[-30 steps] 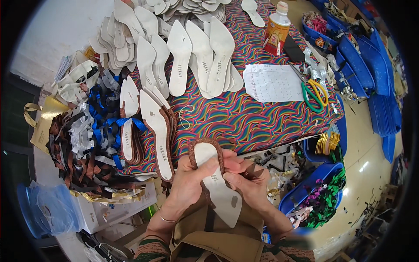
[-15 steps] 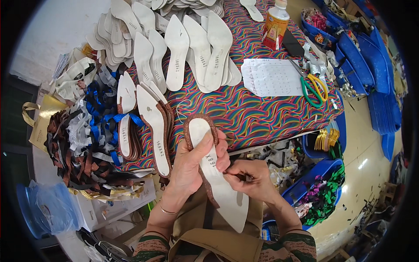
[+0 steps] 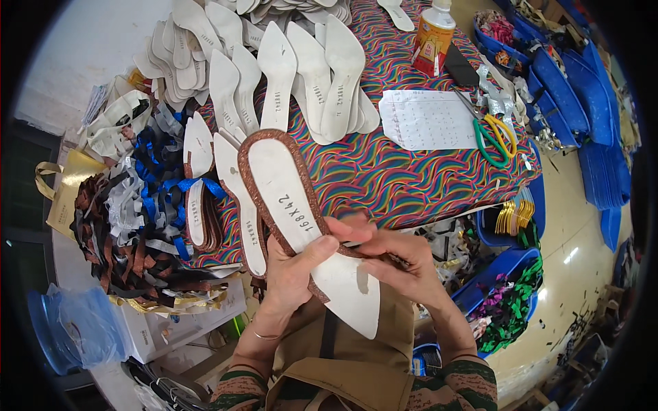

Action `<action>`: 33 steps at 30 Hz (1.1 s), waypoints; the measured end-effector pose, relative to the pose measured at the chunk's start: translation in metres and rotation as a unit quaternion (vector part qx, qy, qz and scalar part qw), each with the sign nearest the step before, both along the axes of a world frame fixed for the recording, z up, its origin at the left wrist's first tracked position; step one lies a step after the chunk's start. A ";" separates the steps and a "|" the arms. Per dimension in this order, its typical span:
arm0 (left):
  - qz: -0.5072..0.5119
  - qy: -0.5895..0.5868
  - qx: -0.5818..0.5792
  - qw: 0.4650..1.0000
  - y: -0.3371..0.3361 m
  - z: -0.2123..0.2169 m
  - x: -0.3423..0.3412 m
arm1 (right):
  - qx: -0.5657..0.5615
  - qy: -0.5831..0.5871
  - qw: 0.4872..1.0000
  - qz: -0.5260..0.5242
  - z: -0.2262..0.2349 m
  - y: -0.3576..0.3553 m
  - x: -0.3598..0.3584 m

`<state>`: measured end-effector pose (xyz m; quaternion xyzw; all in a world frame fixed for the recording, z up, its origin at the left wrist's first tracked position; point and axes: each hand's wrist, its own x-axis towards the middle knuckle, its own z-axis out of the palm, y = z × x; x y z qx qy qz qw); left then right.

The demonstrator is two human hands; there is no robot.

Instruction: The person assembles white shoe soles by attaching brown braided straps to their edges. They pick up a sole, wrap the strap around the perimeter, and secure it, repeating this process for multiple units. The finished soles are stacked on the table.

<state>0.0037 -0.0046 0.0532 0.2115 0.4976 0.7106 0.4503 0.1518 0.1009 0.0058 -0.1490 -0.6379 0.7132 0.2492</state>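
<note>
now the left hand grips the white insole at its waist, toe toward eleven o'clock above the patterned table. the right hand pinches the brown edging strip at three o'clock; best press it evenly along the rim.

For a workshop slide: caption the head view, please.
Left hand and right hand grip a white pointed shoe insole edged with brown glittery trim above a table covered in wavy multicoloured cloth.
</note>
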 end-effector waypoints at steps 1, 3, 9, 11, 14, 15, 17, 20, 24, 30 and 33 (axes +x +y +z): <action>-0.010 0.014 -0.010 1.000 0.001 0.008 0.000 | -0.112 -0.043 0.992 0.030 -0.001 -0.001 0.008; -0.030 0.041 -0.032 0.998 0.002 0.017 -0.003 | -0.099 -0.026 0.993 0.053 -0.006 0.003 0.012; -0.052 0.043 -0.049 0.996 -0.003 0.015 -0.017 | 0.193 -0.009 0.981 -0.016 -0.012 -0.003 0.025; -0.027 0.031 0.001 0.999 0.002 0.012 -0.017 | 0.353 -0.053 0.930 -0.083 0.001 -0.014 0.026; -0.030 -0.037 0.064 0.997 0.007 -0.001 -0.019 | 0.297 -0.084 0.947 -0.082 0.007 -0.034 0.030; -0.020 -0.052 0.057 0.997 0.009 0.001 -0.017 | 0.263 -0.102 0.956 -0.082 0.011 -0.035 0.033; 0.044 -0.032 0.003 0.999 0.010 0.006 -0.017 | 0.106 -0.130 0.985 -0.043 0.010 -0.029 0.046; 0.123 -0.045 0.012 0.991 0.005 0.007 -0.042 | 0.008 -0.201 0.979 -0.041 0.026 -0.003 0.083; 0.195 -0.038 0.081 0.977 -0.021 0.009 -0.089 | 0.049 -0.257 0.937 -0.232 0.070 0.046 0.130; 0.222 -0.095 0.121 0.963 -0.047 -0.004 -0.096 | 0.358 -0.246 0.795 -0.423 0.128 0.099 0.129; 0.260 -0.099 0.117 0.953 -0.046 -0.013 -0.090 | 0.475 -0.129 0.745 -0.450 0.141 0.161 0.084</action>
